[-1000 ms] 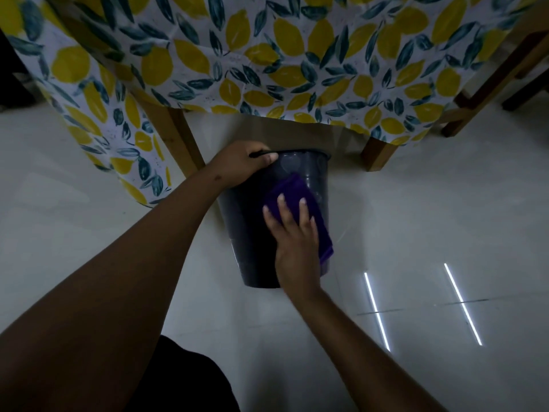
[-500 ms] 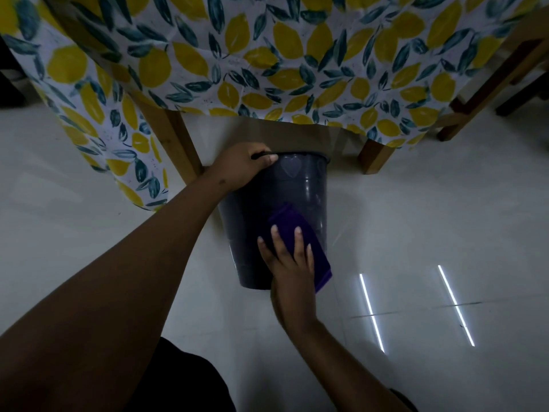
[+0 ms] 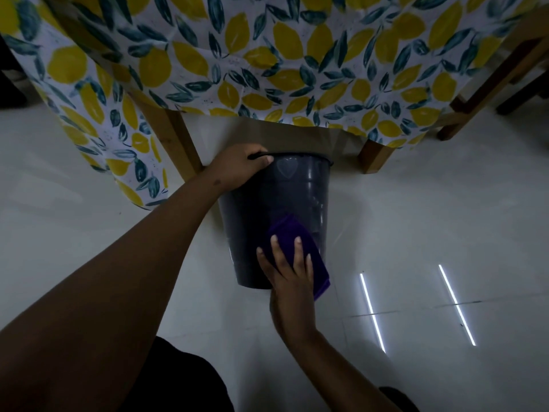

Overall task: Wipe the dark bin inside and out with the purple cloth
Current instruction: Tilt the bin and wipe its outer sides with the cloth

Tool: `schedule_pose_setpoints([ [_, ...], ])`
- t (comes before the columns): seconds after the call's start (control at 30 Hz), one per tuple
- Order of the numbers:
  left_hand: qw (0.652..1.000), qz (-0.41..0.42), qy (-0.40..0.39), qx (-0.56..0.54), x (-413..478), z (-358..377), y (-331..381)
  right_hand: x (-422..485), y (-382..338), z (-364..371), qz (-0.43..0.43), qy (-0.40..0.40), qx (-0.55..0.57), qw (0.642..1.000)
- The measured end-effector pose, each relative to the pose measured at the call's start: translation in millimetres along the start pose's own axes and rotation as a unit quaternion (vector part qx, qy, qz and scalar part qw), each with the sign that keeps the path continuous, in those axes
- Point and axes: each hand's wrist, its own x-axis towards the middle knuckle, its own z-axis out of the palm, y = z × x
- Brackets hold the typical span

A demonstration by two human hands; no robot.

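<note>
Soft purple cloth (image 3: 300,245) against smooth tapered dark bin (image 3: 267,209)

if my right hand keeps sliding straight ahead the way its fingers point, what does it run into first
Mostly more of the dark bin's outer wall under the purple cloth, then the rim, near the left hand gripping there. Depth along the wall is hard to judge.

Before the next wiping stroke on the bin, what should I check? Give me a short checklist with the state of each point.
1. Left hand grips the rim of the dark bin: ok.
2. Right hand presses the purple cloth flat on the outer wall: ok.
3. Cloth sits near the bin's bottom, so the stroke has room upward: ok.
4. Inside of bin wiped: cannot tell.
5. Tablecloth hangs clear of the bin: ok.
6. Floor near the bin dry: cannot tell.
</note>
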Motion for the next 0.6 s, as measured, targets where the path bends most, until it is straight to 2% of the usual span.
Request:
schedule_pose_setpoints([
  [0.23,1.000,-0.005,0.000,0.001,-2,1,4,75,20,-33,0.066,0.031,0.120,0.990],
  [0.37,1.000,-0.003,0.019,0.012,-4,-1,-2,59,27,-26,0.141,0.047,0.222,0.964],
  [0.43,1.000,0.001,0.018,0.010,-3,-1,-3,31,21,-16,0.127,0.040,0.179,0.975],
  [0.5,1.000,0.012,0.008,0.020,-2,0,0,4,11,-3,0.079,0.029,0.101,0.991],
  [0.6,0.999,0.021,-0.009,0.022,1,3,6,-3,0,7,0.030,0.015,0.016,0.999],
])
